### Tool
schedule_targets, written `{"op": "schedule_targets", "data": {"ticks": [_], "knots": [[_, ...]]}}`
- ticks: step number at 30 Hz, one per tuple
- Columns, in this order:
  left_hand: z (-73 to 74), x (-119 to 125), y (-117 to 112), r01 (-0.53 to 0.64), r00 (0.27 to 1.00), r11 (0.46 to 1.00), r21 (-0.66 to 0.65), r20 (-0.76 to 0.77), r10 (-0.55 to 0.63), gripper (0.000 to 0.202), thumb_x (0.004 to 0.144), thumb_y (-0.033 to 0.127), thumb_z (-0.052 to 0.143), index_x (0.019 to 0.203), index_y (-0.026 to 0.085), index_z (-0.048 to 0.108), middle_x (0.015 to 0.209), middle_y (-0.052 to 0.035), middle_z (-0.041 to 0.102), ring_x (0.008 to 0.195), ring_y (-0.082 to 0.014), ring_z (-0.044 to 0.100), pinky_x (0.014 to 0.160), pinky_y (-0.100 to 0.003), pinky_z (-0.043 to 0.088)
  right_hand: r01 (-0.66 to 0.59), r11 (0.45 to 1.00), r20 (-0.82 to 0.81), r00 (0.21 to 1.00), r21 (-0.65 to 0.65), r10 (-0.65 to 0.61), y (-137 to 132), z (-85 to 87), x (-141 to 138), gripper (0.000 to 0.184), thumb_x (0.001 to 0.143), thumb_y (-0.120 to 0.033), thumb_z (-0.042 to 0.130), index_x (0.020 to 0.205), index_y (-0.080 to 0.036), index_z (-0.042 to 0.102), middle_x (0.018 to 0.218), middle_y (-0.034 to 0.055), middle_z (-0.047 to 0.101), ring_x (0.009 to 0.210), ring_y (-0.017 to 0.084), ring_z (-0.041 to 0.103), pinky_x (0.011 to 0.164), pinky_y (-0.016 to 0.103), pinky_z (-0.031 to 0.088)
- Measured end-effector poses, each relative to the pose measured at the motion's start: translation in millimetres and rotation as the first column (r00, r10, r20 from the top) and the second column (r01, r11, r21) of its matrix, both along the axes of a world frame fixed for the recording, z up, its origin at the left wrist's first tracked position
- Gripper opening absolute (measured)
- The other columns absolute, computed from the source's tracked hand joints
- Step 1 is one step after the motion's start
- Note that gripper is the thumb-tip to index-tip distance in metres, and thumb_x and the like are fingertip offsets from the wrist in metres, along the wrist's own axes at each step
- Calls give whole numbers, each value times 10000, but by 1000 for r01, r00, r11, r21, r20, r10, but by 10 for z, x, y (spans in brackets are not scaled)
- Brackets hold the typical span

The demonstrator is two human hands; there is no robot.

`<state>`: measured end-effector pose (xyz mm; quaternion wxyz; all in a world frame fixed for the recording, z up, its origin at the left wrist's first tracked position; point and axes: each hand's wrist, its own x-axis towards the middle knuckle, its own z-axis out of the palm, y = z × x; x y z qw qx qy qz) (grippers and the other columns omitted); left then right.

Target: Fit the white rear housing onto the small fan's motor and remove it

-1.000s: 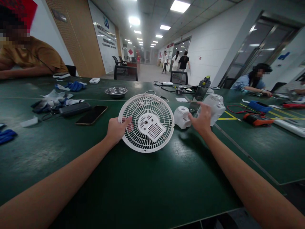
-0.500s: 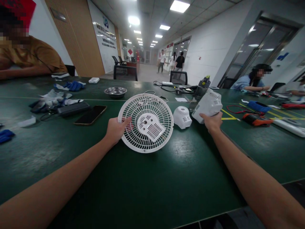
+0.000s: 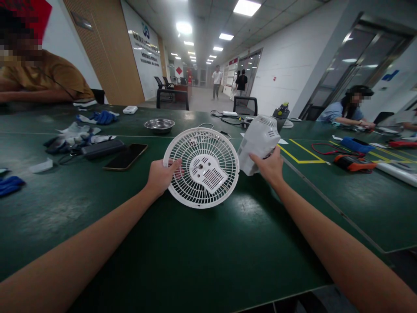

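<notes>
With its thumb over the rim, my left hand (image 3: pixel 161 176) grips a round white fan grille (image 3: pixel 210 174) tilted up above the green table. The grille has a vented plate at its centre, and fingers show through its bars. My right hand (image 3: pixel 270 167) is closed around a white plastic housing (image 3: pixel 260 137) with slots at its top. The housing is tilted, close to the right of the grille. The smaller white vented cover seen earlier is hidden, with the housing in front of its place.
On the left of the table lie a phone (image 3: pixel 126 156), a dark case (image 3: pixel 102 148), gloves (image 3: pixel 73 135) and a metal bowl (image 3: pixel 159 126). Behind the housing stands a bottle (image 3: pixel 282 112). An orange multimeter (image 3: pixel 353 163) lies right. Other people sit on both sides.
My right hand has moved left with the white housing, toward the grille, and the housing now covers the smaller cover's place. My left hand and the grille stay nearly still.
</notes>
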<state>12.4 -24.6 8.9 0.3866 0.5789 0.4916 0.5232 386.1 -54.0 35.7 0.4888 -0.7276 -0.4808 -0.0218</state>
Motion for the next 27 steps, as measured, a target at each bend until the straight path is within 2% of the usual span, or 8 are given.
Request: {"op": "schedule_targets", "data": {"ticks": [2,7,11,15,20,23,27], "knots": [[3,0,-2,-1,1000,1000,5,-8,1,231,864,387,745,892,158,743,792,-88,776,681,-240,749,635,-387,626,-16,1000,6,1000,-9,16,17,-37,-9,840,632,-581,822,1297,-200,478,1228,170,694,1105,377,668,962,523,514],[-32,-10,43,-8,1000,1000,-27,14,9,166,865,321,744,890,156,739,782,-78,775,680,-228,751,629,-359,622,34,995,-20,999,94,-33,47,10,170,862,611,-545,849,1307,-183,492,1182,170,707,1043,352,691,933,506,531],[-51,-20,64,-6,999,999,-43,40,7,155,860,311,756,884,159,740,772,-74,773,676,-228,750,638,-361,624,195,970,-32,981,142,-193,46,58,589,845,592,-519,866,1282,-188,508,1178,175,715,1064,378,692,957,541,516],[-46,-28,47,-5,1000,1000,-19,28,5,152,863,314,754,883,164,745,780,-69,775,682,-231,747,633,-363,621,239,956,-75,970,168,-229,46,8,1046,819,583,-462,874,1260,-212,487,1214,161,701,1091,361,690,957,508,524],[-42,-36,44,8,1000,1000,-3,28,-8,156,867,310,748,859,155,743,762,-76,769,657,-222,736,617,-354,608,225,967,-152,966,115,-207,81,-75,1288,763,596,-400,866,1228,-217,479,1224,152,690,1118,342,677,983,495,507],[-36,-37,46,1,1000,1000,-12,27,0,151,865,305,748,861,154,743,764,-78,770,655,-222,736,610,-354,608,189,961,-153,975,202,-159,94,-68,1295,723,660,-437,831,1253,-202,490,1201,143,696,1069,314,685,969,480,509],[-20,-39,32,4,999,999,-47,35,-3,145,865,303,749,906,164,749,782,-75,774,682,-233,747,629,-368,617,139,928,-104,989,345,-109,109,-34,1302,688,737,-448,779,1308,-184,502,1279,166,656,1101,273,656,959,425,509]]}}
